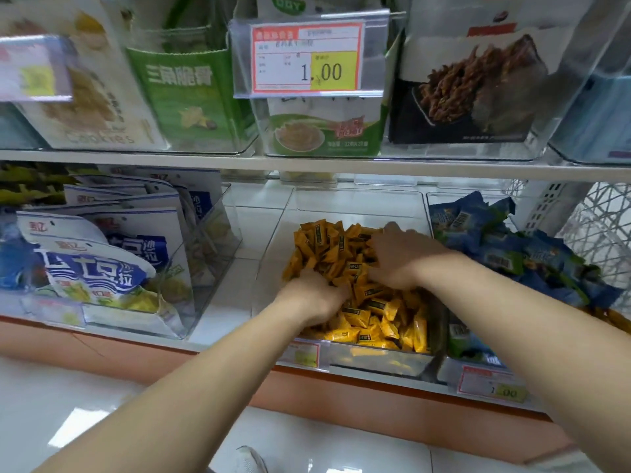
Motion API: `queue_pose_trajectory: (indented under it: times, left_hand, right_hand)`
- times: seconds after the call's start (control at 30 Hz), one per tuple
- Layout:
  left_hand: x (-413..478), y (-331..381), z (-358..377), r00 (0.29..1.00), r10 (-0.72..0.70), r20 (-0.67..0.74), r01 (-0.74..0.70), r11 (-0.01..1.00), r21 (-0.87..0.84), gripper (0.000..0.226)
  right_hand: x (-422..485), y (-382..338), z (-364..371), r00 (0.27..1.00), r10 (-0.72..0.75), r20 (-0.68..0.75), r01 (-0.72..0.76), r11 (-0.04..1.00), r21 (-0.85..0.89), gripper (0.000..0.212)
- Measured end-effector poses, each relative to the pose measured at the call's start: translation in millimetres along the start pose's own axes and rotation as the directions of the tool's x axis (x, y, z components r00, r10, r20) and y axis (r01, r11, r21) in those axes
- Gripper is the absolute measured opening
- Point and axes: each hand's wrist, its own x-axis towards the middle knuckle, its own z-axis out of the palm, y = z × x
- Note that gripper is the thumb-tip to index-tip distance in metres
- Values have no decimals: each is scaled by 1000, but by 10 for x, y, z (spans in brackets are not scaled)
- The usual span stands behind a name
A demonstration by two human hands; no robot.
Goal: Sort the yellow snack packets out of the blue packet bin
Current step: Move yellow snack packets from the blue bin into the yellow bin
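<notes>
Yellow packets (375,312) hide the left hand's (312,297) fingertips.

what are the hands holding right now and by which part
Cannot tell: left hand and right hand rest on the yellow snack packets, fingers partly buried.
</notes>
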Motion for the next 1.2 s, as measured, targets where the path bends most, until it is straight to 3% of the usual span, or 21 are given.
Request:
queue_pose_trajectory:
  times: [0.17, 0.3, 0.43, 0.5, 0.7, 0.8, 0.97, 1.1, 1.2]
  left_hand:
    - [65, -104, 14, 992, -86, 90, 92, 994, -65, 80]
    - [120, -127, 21, 985, -127, 119, 157, 942, -295, 81]
    - [196, -69, 53, 975, -156, 158, 222, 696, -683, 70]
    - [205, -11, 58, 969, -185, 166, 245, 604, -758, 68]
    - [299, 42, -10, 969, -67, 238, 247, 287, -926, 65]
    - [367, 87, -26, 974, -3, 227, 224, 164, -961, 58]
    - [365, 133, -71, 975, 38, 220, 217, 74, -973, 62]
    - [331, 125, -220, 970, 105, 221, 220, 22, -975, 64]
    - [266, 71, -366, 964, 154, 217, 216, 20, -976, 69]
  right_hand:
    - [658, 27, -20, 960, 120, 253, -187, 947, 261, 110]
    - [808, 37, -11, 942, 83, 325, -193, 927, 321, 113]
    - [832, 36, -52, 935, 57, 349, -189, 915, 357, 109]
    - [833, 43, -48, 938, 26, 347, -169, 905, 390, 106]
    - [824, 60, -32, 902, -86, 424, -182, 814, 551, 76]
    - [769, 103, -15, 888, -82, 453, -253, 736, 628, 69]
    - [702, 143, 5, 858, -153, 491, -341, 544, 767, 60]
    - [667, 159, -21, 855, -262, 448, -351, 345, 871, 54]
    - [634, 175, -43, 860, -323, 394, -320, 260, 911, 53]
